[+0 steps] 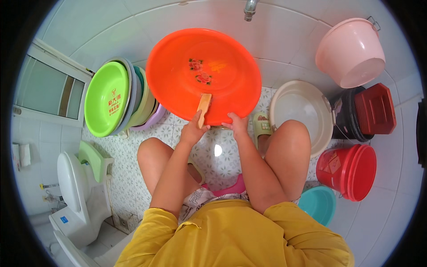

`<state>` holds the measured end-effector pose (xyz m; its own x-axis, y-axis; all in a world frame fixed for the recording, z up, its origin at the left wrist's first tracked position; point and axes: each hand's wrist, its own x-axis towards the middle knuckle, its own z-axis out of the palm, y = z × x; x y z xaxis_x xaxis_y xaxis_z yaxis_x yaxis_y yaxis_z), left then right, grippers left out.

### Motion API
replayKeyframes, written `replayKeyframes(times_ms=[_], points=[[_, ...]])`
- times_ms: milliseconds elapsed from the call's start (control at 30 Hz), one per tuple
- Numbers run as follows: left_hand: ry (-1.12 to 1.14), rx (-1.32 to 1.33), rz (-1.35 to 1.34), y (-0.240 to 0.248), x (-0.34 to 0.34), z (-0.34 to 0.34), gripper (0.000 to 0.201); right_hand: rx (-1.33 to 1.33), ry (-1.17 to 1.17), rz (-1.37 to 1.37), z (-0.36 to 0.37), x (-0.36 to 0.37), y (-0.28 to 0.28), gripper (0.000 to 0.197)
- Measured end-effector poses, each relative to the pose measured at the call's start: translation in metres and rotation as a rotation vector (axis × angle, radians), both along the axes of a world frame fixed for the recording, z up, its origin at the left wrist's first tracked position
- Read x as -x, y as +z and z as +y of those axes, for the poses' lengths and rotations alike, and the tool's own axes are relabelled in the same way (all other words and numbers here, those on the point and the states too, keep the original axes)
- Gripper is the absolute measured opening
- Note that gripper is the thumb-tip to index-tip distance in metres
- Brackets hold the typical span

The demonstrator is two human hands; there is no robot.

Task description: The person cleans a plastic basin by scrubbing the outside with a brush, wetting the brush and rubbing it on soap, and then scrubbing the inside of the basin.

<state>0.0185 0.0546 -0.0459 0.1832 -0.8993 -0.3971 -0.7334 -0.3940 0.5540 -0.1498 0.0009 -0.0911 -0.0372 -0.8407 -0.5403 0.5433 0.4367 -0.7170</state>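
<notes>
A large orange basin (167, 66) with red flowers printed inside stands tilted up in front of me, its inner face toward me. My left hand (192, 131) is closed around a wooden-handled brush (205, 106) near the basin's lower rim. The brush end lies against the basin's inner wall; its bristles are hidden. At the lower right rim, my right hand (238, 125) grips the orange basin, thumb on the inside and the other fingers partly hidden.
Green and grey basins (106, 100) are stacked on the left, above a white toilet (73, 187) and a green stool (91, 162). A cream basin (302, 113), a pink bucket (351, 53), red buckets (347, 171) and a teal basin (318, 205) stand at right. A tap (250, 10) juts from the wall.
</notes>
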Motion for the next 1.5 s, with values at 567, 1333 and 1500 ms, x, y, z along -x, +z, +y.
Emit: replayKeyframes(times_ms=[567,1333,1500], points=[[-0.032,-0.024,-0.117,-0.003,-0.001,-0.005,0.052,-0.012,0.014,-0.084,0.002,0.002,-0.009,0.055],[0.026,-0.135,-0.43,0.016,0.021,-0.005,0.051,0.011,-0.014,-0.072,0.001,0.003,-0.017,0.054],[-0.103,0.087,-0.17,-0.028,0.004,-0.004,0.05,0.031,-0.005,-0.068,0.002,-0.004,-0.014,0.054]])
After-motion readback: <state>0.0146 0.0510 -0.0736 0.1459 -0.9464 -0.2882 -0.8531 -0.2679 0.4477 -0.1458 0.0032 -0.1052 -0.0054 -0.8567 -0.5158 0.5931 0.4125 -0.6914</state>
